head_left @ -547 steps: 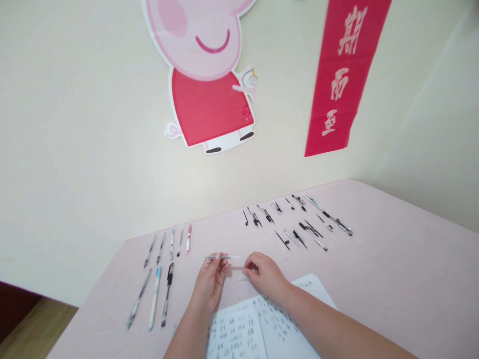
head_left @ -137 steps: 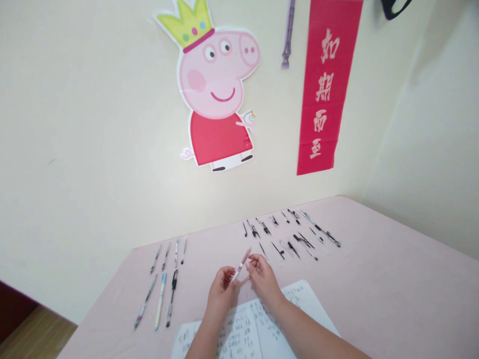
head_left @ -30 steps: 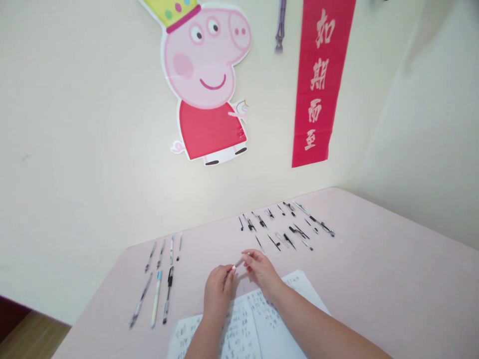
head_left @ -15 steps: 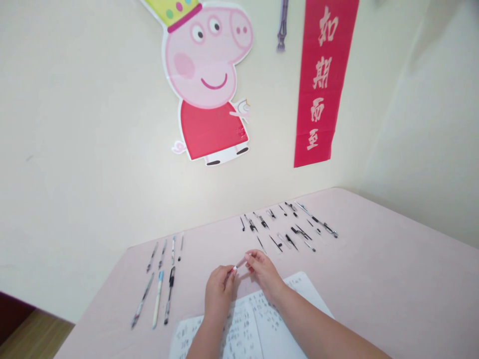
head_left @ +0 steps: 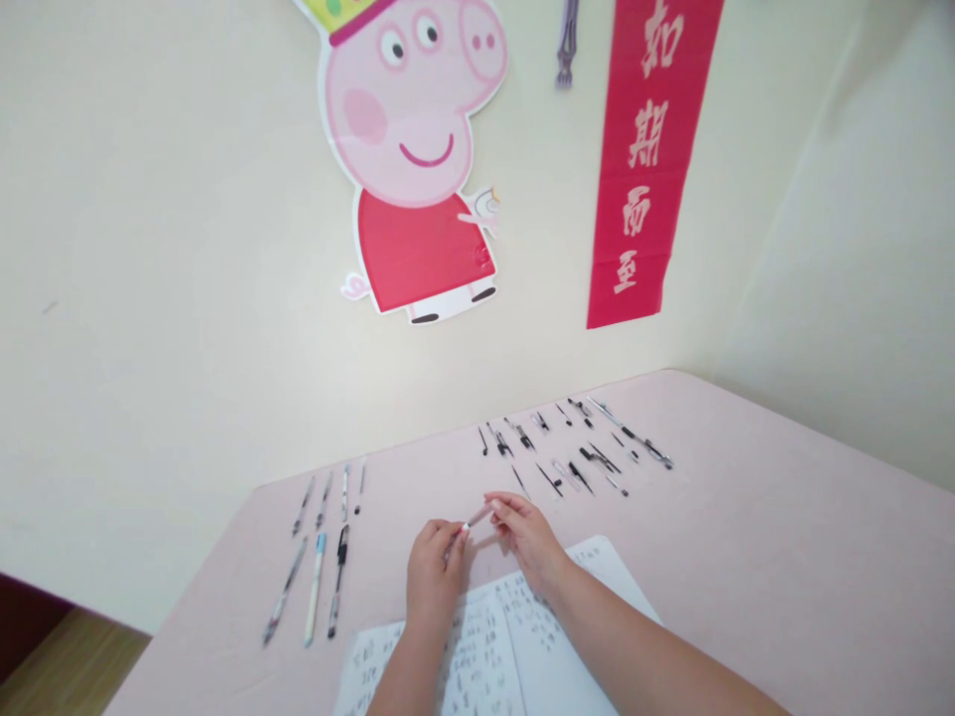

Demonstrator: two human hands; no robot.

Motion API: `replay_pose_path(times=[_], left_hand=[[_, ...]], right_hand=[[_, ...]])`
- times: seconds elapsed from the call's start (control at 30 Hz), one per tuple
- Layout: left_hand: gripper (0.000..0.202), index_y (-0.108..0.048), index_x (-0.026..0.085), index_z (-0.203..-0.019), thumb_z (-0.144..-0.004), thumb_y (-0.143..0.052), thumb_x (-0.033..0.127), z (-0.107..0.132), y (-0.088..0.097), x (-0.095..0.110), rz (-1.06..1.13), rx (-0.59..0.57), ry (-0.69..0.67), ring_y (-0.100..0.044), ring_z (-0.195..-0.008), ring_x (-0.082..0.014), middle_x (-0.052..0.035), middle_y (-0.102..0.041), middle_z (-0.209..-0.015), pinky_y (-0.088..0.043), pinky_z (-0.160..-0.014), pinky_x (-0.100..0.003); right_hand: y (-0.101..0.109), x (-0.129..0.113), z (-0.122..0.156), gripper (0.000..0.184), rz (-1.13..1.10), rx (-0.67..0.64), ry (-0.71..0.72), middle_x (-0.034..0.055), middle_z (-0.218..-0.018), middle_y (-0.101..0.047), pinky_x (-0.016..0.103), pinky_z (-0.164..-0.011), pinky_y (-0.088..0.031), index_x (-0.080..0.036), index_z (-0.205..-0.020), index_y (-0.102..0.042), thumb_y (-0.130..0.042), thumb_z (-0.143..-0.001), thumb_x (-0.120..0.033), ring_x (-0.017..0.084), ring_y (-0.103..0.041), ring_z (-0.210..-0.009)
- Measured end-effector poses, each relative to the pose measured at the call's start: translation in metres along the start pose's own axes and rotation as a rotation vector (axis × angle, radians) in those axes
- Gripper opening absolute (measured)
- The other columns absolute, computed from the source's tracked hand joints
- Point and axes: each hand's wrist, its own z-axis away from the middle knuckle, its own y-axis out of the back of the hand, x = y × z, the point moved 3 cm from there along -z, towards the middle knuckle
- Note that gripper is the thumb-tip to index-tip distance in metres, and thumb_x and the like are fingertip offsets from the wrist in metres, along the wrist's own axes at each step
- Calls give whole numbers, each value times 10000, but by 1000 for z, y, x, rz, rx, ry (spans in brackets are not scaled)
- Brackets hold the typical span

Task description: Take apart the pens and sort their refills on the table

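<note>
A slim pen [head_left: 477,517] with a pinkish, see-through barrel is held slantwise between my two hands, above the top edge of an open notebook [head_left: 556,656]. My left hand [head_left: 437,559] is closed round its lower end, where a small white part shows by the thumb. The upper end is pinched between the thumb and fingers of my right hand [head_left: 526,537]. My fingers cover much of the pen. Handwriting fills part of the notebook pages under my forearms.
Two rows of pens [head_left: 317,587] lie on the left of the pink table [head_left: 783,557]. Farther back to the right are several loose pen parts, including caps and refills [head_left: 548,480], and a long pen [head_left: 634,436]. A wall with a pig cutout [head_left: 425,249] and red banner [head_left: 642,199] stands behind.
The view has shifted slightly, so the wall and table sit a little higher. Both hands still hold the pen, with the right fingers slightly shifted along its upper end.
</note>
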Motion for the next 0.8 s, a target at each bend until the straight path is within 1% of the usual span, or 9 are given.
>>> replay_pose_path(times=[0.07,0.13,0.27,0.37,0.47,0.63,0.8], left_hand=[[287,-655,190,-824,-851,-422,356,0,0,-1,-2,-1,-2,-577,-780,-190,-60,-597,-794,-466,-706,-324],[283,-654,187,-828,-851,-423,349,0,0,-1,-6,0,-2,-577,-776,-190,-62,-596,-796,-468,-700,-322],[263,-661,189,-829,-836,-450,345,0,0,0,-28,18,-17,-584,-770,-184,-54,-605,-789,-472,-697,-317],[255,-668,192,-823,-829,-463,345,-1,1,1,-48,37,-39,-590,-761,-178,-47,-613,-777,-474,-690,-310],[254,-666,191,-816,-834,-461,339,0,1,1,-63,45,-51,-588,-763,-183,-52,-619,-779,-469,-698,-319],[254,-651,180,-812,-849,-443,322,0,0,1,-51,24,-49,-579,-775,-190,-59,-620,-786,-454,-701,-325],[259,-647,176,-800,-852,-438,320,-1,-1,-1,-41,24,-44,-570,-767,-192,-62,-619,-772,-444,-695,-328]], right_hand=[[0,0,0,337,-15,1,0,10,-661,-580,227,-544,-362,-173,-843,-688,-728,-592,-394,110,-483,-602],[0,1,0,334,-21,5,5,6,-658,-574,226,-538,-360,-173,-832,-670,-719,-609,-416,108,-481,-594],[2,6,-2,316,33,12,11,-24,-572,-529,225,-521,-341,-168,-666,-585,-690,-637,-465,86,-434,-515],[2,8,-3,331,69,12,23,-27,-560,-524,229,-526,-338,-167,-622,-551,-693,-630,-466,85,-425,-506],[2,7,-2,316,68,13,37,-24,-571,-526,231,-539,-344,-165,-654,-576,-702,-623,-453,92,-435,-523],[1,4,-1,296,55,-2,77,-15,-603,-533,235,-569,-362,-159,-745,-640,-686,-657,-438,100,-452,-561],[0,3,-1,327,19,-12,77,-1,-631,-555,239,-568,-372,-162,-833,-678,-701,-637,-422,112,-471,-586]])
